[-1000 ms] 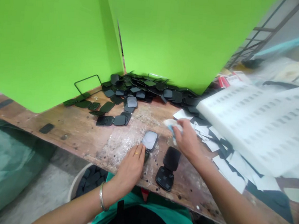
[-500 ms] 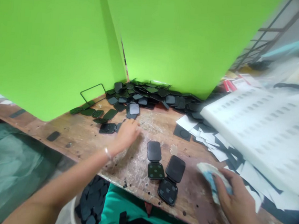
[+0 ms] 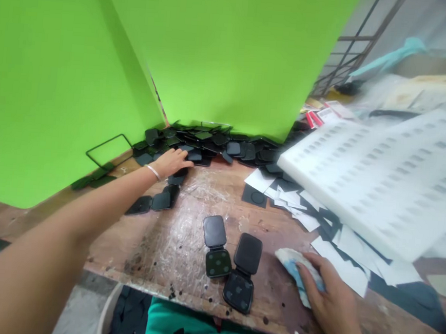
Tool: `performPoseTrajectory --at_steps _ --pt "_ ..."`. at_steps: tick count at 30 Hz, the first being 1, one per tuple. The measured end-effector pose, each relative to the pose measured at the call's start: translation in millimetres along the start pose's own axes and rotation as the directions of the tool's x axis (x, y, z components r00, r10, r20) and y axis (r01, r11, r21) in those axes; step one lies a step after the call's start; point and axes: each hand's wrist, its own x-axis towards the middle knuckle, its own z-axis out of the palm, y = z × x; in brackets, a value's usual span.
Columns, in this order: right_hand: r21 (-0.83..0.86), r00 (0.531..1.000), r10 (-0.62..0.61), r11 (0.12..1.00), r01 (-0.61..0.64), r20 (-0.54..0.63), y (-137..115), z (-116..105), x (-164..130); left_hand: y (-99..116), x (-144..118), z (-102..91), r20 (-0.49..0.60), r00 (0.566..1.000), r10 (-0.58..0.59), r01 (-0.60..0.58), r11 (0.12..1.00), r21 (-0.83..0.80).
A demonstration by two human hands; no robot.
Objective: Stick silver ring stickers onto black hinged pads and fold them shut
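Two hands | left hand on case pile | right hand on cloth

backdrop: bright green flat panels
cases: glossy black square plastic compacts
cloth: white-and-blue crumpled rag
bench: scuffed brown wooden tabletop

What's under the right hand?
A white and blue cloth lies under the right hand, pressed on the wooden table. Its near end is covered by the fingers.
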Motion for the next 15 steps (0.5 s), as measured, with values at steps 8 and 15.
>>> performPoseTrajectory --at_steps 8,15 --pt "0.08 1.0 -0.02 0.997 0.019 0.003 -2.7 4.3 6.1 -10.0 -14.4 -23.4 -0.044 0.999 0.0 -0.008 0.98 -0.198" --pt "0.227 0.977 0.206 0.95 -0.213 0.053 -7.2 3.6 2.6 10.8 -51.7 -40.2 -0.24 0.938 -0.251 0.083 0.834 -0.546"
